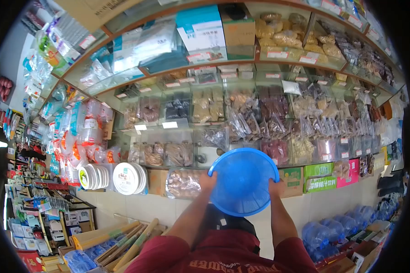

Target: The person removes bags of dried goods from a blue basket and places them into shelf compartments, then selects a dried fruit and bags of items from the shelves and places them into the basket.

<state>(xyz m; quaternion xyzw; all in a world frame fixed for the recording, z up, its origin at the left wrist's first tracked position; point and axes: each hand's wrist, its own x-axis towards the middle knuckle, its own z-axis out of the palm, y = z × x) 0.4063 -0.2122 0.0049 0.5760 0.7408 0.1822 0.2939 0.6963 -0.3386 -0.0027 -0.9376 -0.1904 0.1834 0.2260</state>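
Standing beside the shelving (300, 64), I see a person in a dark red shirt (214, 248) holding a round blue plastic basket (244, 182) out in front of the body, with both arms stretched forward. The left hand (207, 181) grips its left edge and the right hand (276, 187) its right edge, so the basket lies squarely between the two, touching both, and neither hand is nearer to it than the other. Each grip is curled round the rim; I cannot tell exactly how the fingers sit, as they are partly hidden. The basket's outline is almost circular, with no clear long axis, and the line from hand to hand runs left to right across it. Slats show along its near edge, and I cannot tell how deep it is.

On the far side, behind the basket, bagged dry goods fill the lower shelves. Left of the left hand sit a clear bag of brown goods (183, 183) and a stack of white plates (126, 178); right of the right hand stand a brown carton (292, 182), a green carton (321, 176) and a pink box (353, 174). Nearer, wooden poles (139, 243) lie at left and blue-tinted bottles (321, 234) at right.
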